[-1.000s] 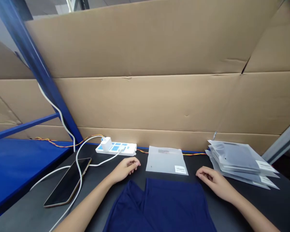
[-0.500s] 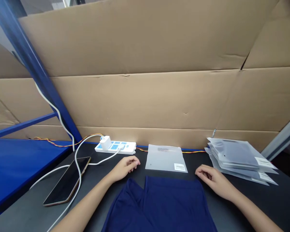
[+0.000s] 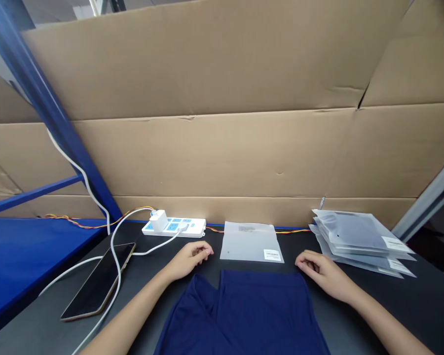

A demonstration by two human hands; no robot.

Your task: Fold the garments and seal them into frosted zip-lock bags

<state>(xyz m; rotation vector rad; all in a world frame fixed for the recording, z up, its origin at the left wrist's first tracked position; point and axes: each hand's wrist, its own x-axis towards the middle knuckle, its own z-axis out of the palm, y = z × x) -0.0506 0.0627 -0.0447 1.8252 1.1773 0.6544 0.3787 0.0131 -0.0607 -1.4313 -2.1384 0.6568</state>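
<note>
My left hand (image 3: 187, 261) and right hand (image 3: 317, 272) lie loosely curled, holding nothing, on the desk (image 3: 422, 305), either side of the navy garment (image 3: 244, 315), with a frosted bag (image 3: 249, 244) just ahead.

The left forearm (image 3: 129, 310) and right forearm (image 3: 388, 328) are seen bare, slim and smooth, each narrowing at the wrist. The left hand (image 3: 188, 261) and right hand (image 3: 323, 276) are shown with short fingernails.

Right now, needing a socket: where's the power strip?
Head view: the power strip sits along the table's back edge, left of the frosted bag, beyond the left hand.
</note>
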